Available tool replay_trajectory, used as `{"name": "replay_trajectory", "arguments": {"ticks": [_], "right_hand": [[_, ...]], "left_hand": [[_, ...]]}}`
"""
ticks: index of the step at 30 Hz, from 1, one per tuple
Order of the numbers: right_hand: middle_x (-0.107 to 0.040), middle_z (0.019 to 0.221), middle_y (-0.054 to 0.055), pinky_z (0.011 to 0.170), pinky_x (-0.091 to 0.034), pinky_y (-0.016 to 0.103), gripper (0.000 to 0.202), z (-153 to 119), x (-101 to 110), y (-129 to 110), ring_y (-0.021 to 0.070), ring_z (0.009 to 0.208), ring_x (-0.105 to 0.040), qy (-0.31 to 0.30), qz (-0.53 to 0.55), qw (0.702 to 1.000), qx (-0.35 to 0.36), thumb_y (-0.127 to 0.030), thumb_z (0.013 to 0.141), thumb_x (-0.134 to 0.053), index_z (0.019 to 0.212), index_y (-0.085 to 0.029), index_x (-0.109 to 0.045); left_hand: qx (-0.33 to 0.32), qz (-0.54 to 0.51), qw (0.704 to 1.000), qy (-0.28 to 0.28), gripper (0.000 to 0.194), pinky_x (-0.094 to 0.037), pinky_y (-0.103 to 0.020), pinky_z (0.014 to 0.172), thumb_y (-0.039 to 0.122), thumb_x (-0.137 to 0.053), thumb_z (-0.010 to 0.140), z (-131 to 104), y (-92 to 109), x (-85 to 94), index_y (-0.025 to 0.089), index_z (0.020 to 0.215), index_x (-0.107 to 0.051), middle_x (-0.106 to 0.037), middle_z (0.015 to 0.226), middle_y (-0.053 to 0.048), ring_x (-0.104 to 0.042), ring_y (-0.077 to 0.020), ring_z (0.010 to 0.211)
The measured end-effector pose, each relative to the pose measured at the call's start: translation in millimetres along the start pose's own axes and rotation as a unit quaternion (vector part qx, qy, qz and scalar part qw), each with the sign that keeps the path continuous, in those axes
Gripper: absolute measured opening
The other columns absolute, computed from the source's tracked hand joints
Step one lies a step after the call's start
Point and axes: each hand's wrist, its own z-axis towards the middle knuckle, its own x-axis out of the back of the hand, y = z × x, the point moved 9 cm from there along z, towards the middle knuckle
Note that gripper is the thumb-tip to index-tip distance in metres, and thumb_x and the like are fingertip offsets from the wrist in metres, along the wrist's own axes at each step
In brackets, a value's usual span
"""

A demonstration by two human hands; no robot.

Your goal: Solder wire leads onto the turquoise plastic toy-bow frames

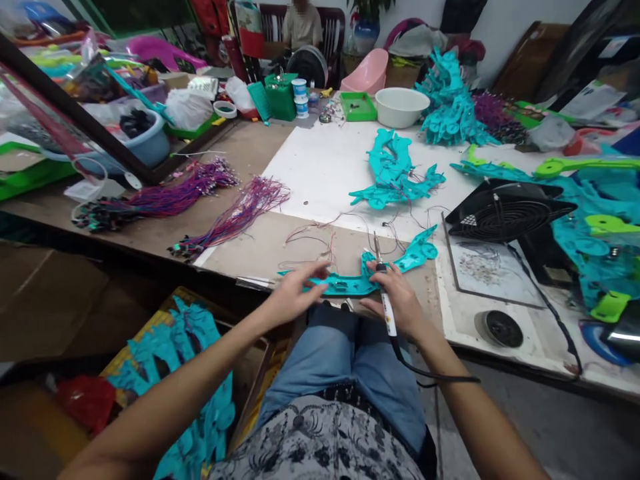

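My right hand [401,299] is closed around a soldering iron [387,310], its metal tip pointing away from me and its black cord trailing under my forearm. Beneath the iron, a long teal plastic part [345,285] lies along the table's front edge, rising toward the right. My left hand [300,288] is at the left end of this part, thumb and fingers apart; whether it touches the plastic is unclear. Thin red and dark wires [333,243] loop over the table behind the part.
Bundles of purple-red wires [250,207] lie to the left. More teal parts [390,167] sit on white paper ahead. A black fan [505,210] and a round black tin [503,329] stand right. Below left, a yellow crate [145,327] holds teal parts. A person [303,27] sits beyond.
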Motion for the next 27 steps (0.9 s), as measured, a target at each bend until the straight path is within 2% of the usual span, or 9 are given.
{"name": "replay_trajectory", "arguments": {"ticks": [2, 5, 9, 14, 18, 21, 23, 25, 27], "right_hand": [[-0.063, 0.127, 0.013, 0.108, -0.035, 0.062, 0.037, 1.9, -14.6, 6.2, 0.0301, 0.119, -0.059, -0.022, -0.001, 1.0, 0.003, -0.031, 0.081, -0.069, 0.112, -0.024, -0.05], [-0.065, 0.122, 0.012, 0.107, -0.038, 0.061, 0.035, 2.6, -20.1, 13.5, 0.03, 0.119, -0.058, -0.018, 0.001, 1.0, 0.003, -0.03, 0.081, -0.069, 0.111, -0.025, -0.051], [-0.064, 0.123, 0.011, 0.108, -0.038, 0.06, 0.037, -5.4, -12.4, 15.0, 0.0287, 0.121, -0.055, -0.022, 0.022, 0.999, 0.01, -0.025, 0.081, -0.069, 0.112, -0.025, -0.05], [-0.062, 0.126, 0.011, 0.107, -0.04, 0.059, 0.037, -18.1, 0.4, 21.3, 0.0284, 0.124, -0.053, -0.034, 0.027, 0.999, -0.012, -0.023, 0.081, -0.069, 0.111, -0.026, -0.05], [-0.062, 0.126, 0.012, 0.109, -0.038, 0.058, 0.035, -22.4, 5.0, 27.1, 0.0276, 0.124, -0.054, -0.025, 0.03, 0.999, -0.024, -0.021, 0.081, -0.069, 0.11, -0.025, -0.05], [-0.062, 0.126, 0.012, 0.11, -0.038, 0.056, 0.035, -23.3, 5.1, 28.0, 0.0278, 0.126, -0.052, -0.03, 0.03, 0.999, -0.023, -0.021, 0.08, -0.069, 0.11, -0.024, -0.05], [-0.062, 0.126, 0.012, 0.11, -0.039, 0.054, 0.034, -24.4, 4.9, 29.0, 0.0275, 0.127, -0.051, -0.036, 0.028, 0.999, -0.026, -0.022, 0.081, -0.069, 0.11, -0.024, -0.051], [-0.062, 0.127, 0.012, 0.111, -0.039, 0.053, 0.033, -25.9, 5.0, 29.7, 0.0269, 0.126, -0.053, -0.041, 0.027, 0.998, -0.027, -0.022, 0.082, -0.068, 0.11, -0.023, -0.051], [-0.063, 0.127, 0.012, 0.111, -0.038, 0.053, 0.033, -27.3, 5.9, 29.9, 0.0269, 0.125, -0.054, -0.041, 0.026, 0.999, -0.024, -0.022, 0.082, -0.068, 0.111, -0.023, -0.051]], "left_hand": [[0.051, -0.078, 0.994, 0.063, 0.034, -0.055, -0.028, 0.077, 0.028, -0.066, 0.08, 7.0, -1.3, 33.8, 0.02, 0.113, -0.067, -0.071, 0.098, -0.009, -0.066, -0.0202, 0.092], [0.051, -0.102, 0.984, 0.139, 0.026, -0.055, -0.025, 0.071, 0.026, -0.073, 0.072, 23.2, 8.6, 85.6, 0.017, 0.096, -0.072, -0.072, 0.088, -0.008, -0.066, -0.0185, 0.084], [0.076, -0.098, 0.987, 0.102, 0.023, -0.054, -0.023, 0.057, 0.026, -0.076, 0.068, 42.9, 8.1, 124.8, 0.014, 0.088, -0.073, -0.07, 0.07, -0.007, -0.067, -0.0169, 0.066], [0.196, -0.094, 0.975, -0.035, 0.031, -0.057, -0.028, 0.054, 0.03, -0.078, 0.068, 36.2, -19.5, 126.4, 0.015, 0.094, -0.072, -0.073, 0.077, -0.012, -0.071, -0.0248, 0.071], [0.223, -0.11, 0.968, 0.013, 0.056, -0.058, -0.03, 0.054, 0.027, -0.08, 0.064, 32.2, -30.1, 130.5, 0.015, 0.115, -0.063, -0.074, 0.084, -0.014, -0.072, -0.0264, 0.072], [0.159, -0.041, 0.979, 0.125, 0.052, -0.055, -0.027, 0.054, 0.026, -0.074, 0.068, 37.6, -24.7, 143.3, 0.015, 0.117, -0.06, -0.073, 0.087, -0.011, -0.07, -0.0212, 0.072], [0.093, 0.073, 0.983, 0.137, 0.032, -0.054, -0.024, 0.059, 0.023, -0.066, 0.072, 39.8, -13.8, 139.9, 0.014, 0.103, -0.065, -0.072, 0.087, -0.008, -0.067, -0.0179, 0.076], [0.031, 0.176, 0.982, 0.06, 0.017, -0.053, -0.025, 0.069, 0.019, -0.058, 0.077, 39.2, -5.7, 117.7, 0.015, 0.09, -0.067, -0.071, 0.087, -0.005, -0.065, -0.016, 0.081], [-0.026, 0.234, 0.97, -0.057, 0.021, -0.051, -0.028, 0.082, 0.014, -0.05, 0.081, 31.7, -4.4, 86.4, 0.016, 0.09, -0.068, -0.07, 0.093, -0.005, -0.064, -0.0162, 0.09]]}}
